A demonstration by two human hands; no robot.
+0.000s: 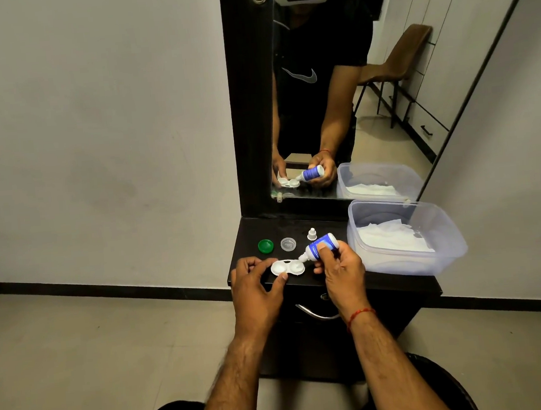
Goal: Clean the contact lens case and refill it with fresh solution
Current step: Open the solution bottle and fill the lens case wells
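Note:
A white two-well contact lens case [287,267] lies uncapped on the dark dresser top [326,224]. My left hand [255,288] holds its left end between thumb and fingers. My right hand [342,269] grips a small blue solution bottle [322,246], tipped sideways with its white nozzle over the case's right well. Behind the case lie a green cap [265,246], a clear cap [288,244] and the bottle's small white cap [311,234].
A clear plastic tub [452,238] with white tissue inside stands at the right of the top. A mirror [350,83] rises behind it. A drawer handle [314,313] sits below the front edge. Pale floor lies to the left.

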